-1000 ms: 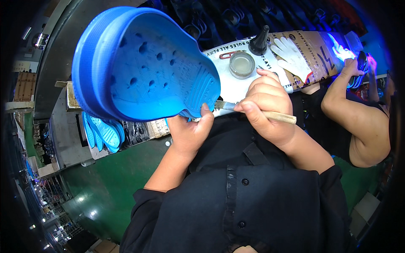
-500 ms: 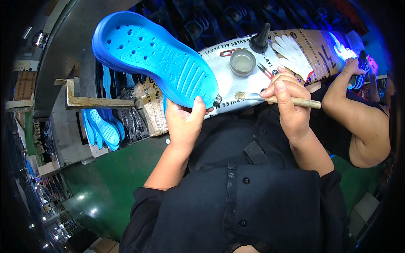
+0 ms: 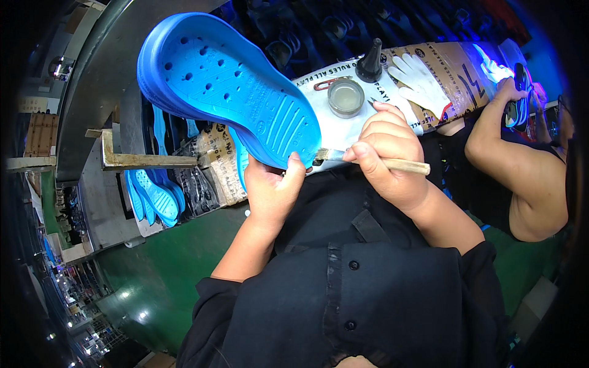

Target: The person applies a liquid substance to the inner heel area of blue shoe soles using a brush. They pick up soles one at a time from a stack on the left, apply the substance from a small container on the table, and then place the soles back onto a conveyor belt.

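Observation:
A blue shoe sole [image 3: 236, 86], with holes at its wide end and ridges near its narrow end, is tilted up in my left hand [image 3: 273, 190]. My left thumb presses the narrow end, while the other fingers are mostly hidden beneath. In my right hand [image 3: 392, 153] is a paintbrush [image 3: 405, 165] with a wooden handle. Its bristles meet the sole's narrow end at the edge. Beyond the brush, a small round jar [image 3: 345, 98] of cloudy liquid stands on the white-covered bench top.
Near the jar are a black cone-tipped bottle [image 3: 369, 61], red-handled snips [image 3: 331, 84] and a white glove [image 3: 417, 80]. More blue soles [image 3: 153, 196] lie at left, below a metal bracket [image 3: 147, 161]. At right, another person's arm [image 3: 497, 129] reaches toward a blue-lit shoe.
My right hand has moved left and slightly down, bringing the brush's bristles from open space to the sole's edge. The sole has tilted somewhat, showing more of its side wall.

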### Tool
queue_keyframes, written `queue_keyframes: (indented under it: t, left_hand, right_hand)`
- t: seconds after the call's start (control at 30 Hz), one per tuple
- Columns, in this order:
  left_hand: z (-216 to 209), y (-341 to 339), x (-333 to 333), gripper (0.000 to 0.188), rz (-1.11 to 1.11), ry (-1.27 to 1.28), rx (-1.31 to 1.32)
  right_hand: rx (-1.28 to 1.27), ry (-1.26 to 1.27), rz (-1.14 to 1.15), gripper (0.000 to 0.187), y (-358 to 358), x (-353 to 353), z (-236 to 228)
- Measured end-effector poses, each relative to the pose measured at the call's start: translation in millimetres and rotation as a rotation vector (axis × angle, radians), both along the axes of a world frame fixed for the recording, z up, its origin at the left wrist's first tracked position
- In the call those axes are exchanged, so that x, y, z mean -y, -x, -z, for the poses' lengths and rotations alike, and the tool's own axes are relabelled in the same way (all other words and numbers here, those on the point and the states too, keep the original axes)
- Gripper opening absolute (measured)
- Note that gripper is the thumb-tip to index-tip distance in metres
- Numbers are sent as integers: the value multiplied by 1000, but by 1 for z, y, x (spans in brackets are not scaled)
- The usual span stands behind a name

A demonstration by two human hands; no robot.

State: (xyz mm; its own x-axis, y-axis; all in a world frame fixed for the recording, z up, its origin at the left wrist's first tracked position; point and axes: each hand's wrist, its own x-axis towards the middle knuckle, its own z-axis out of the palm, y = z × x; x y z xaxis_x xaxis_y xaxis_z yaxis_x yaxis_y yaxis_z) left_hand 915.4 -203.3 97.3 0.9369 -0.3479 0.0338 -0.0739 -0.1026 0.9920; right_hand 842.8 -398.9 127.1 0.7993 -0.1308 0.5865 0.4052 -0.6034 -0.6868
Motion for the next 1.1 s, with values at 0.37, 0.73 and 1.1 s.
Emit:
queue_keyframes:
  t: [0.37, 0.73, 1.1]
  left_hand:
    - [-13, -3, -4, 40, -4, 14, -9]
    - [-131, -12, 0, 76, 775, 220, -672]
    - [-253, -159, 223, 50, 542, 713, -294]
  right_hand:
    - [17, 105, 107, 20, 14, 19, -1]
    - [39, -56, 225, 26, 30, 49, 16]
    - [45, -141, 353, 28, 49, 73, 14]
